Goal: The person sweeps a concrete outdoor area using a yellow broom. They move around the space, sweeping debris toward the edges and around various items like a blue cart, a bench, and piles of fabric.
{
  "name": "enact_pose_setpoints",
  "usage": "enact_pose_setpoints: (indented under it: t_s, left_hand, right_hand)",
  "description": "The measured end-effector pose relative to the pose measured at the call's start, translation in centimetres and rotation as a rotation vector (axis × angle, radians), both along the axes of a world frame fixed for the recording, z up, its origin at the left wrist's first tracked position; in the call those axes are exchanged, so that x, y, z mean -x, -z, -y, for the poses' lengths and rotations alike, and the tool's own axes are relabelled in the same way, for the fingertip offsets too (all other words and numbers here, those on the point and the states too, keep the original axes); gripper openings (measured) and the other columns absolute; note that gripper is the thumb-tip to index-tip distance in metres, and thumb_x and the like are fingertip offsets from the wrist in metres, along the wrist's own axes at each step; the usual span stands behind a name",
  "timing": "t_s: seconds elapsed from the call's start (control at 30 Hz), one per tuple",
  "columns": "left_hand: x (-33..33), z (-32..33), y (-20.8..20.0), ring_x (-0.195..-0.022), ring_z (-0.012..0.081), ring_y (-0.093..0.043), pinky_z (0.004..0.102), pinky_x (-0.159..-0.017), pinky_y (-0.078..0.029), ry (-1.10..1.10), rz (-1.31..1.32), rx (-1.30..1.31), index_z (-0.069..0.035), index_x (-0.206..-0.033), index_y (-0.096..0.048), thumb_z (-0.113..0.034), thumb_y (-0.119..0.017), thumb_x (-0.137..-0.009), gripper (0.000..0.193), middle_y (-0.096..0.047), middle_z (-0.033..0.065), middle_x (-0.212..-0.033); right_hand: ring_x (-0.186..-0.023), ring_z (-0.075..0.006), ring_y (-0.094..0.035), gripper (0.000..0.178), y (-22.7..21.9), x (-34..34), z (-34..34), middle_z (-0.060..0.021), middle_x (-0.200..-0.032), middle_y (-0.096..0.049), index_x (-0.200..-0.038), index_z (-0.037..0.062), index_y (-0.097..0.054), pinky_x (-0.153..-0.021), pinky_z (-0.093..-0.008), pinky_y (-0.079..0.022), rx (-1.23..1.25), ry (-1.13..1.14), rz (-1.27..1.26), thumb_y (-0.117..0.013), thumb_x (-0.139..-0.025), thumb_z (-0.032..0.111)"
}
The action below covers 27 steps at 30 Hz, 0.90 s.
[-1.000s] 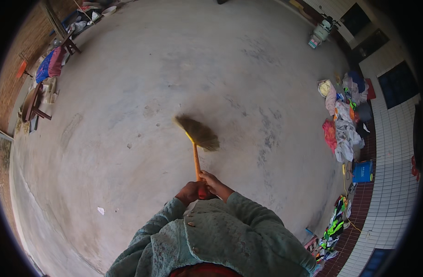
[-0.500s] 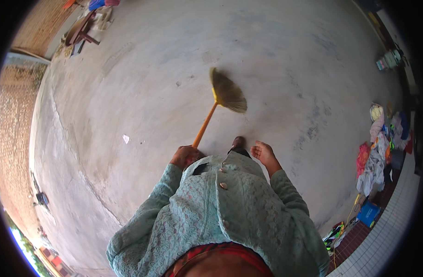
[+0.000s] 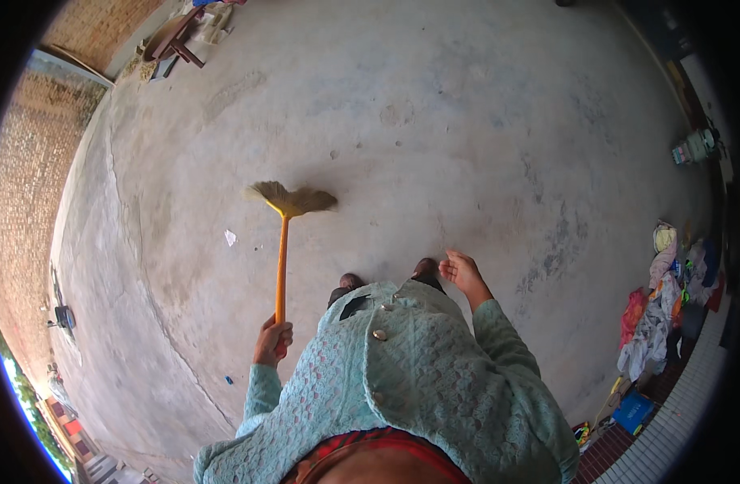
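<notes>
A person in a pale green lacy jacket (image 3: 418,363) grips a broom (image 3: 282,266) in the left hand (image 3: 272,342), fingers closed around the near end of its orange handle, on a concrete floor (image 3: 434,185). The broom stands left of the person's dark shoes (image 3: 425,269), its bristles fanned out at the far end, their tips blurred. The right hand (image 3: 464,272) holds nothing, its fingers loosely bent and open, just right of the shoes. A white scrap (image 3: 230,237) lies left of the broom handle; a small blue object (image 3: 229,380) sits nearer, left of the left hand. At far left is a brown table (image 3: 167,40); at right, piled bags and cloths (image 3: 651,323) lie beyond a blue box (image 3: 633,411).
</notes>
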<state>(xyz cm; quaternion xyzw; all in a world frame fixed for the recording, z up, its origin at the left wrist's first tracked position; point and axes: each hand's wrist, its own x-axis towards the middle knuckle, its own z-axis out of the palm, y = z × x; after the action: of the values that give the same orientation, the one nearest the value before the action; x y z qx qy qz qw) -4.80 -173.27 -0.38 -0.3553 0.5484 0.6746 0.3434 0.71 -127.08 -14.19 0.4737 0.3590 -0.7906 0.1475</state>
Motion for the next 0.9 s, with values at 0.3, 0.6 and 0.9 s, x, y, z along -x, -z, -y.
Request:
enact_pose_setpoints:
  t_s: [0.3, 0.6, 0.9]
  left_hand:
    - [5.0, -7.7, -5.4, -0.044, 0.0049, -0.034, 0.0175, -0.036, -0.029, 0.251, -0.011, -0.131, -0.003, -0.110, -0.039, 0.001, -0.048, -0.072, 0.039, -0.038, -0.0009, -0.062]
    - [13.6, -26.2, 2.9, -0.045, 0.0058, -0.037, 0.0188, -0.036, -0.030, 0.578, 0.037, -0.477, 0.003, -0.113, -0.034, 0.001, -0.050, -0.073, 0.044, -0.039, -0.0001, -0.062]
    - [17.3, -34.7, 14.6, -0.045, 0.0091, -0.040, 0.0192, -0.037, -0.033, 0.521, 0.114, -0.505, 0.004, -0.084, -0.043, -0.002, -0.050, -0.074, 0.014, -0.044, 0.0049, -0.061]
  right_hand:
    - [-0.068, -0.0213, -0.056, 0.030, 3.5, -7.6, -2.7, -0.0097, -0.077, -0.055, -0.104, 0.0078, -0.045, -0.061, -0.0338, -0.048, -0.106, 0.088, 0.115, -0.050, -0.079, 0.023]
    - [-0.064, -0.0164, -0.056, 0.026, 1.7, -13.4, -4.1, -0.0058, -0.071, -0.055, -0.100, 0.0081, -0.048, -0.058, -0.0301, -0.048, -0.140, 0.249, 0.142, -0.048, -0.078, 0.022]
    - [-0.069, -0.0201, -0.056, 0.037, 0.3, -17.1, -5.6, -0.0083, -0.077, -0.057, -0.111, 0.0057, -0.044, -0.059, -0.0340, -0.047, -0.156, 0.345, 0.207, -0.047, -0.078, 0.021]
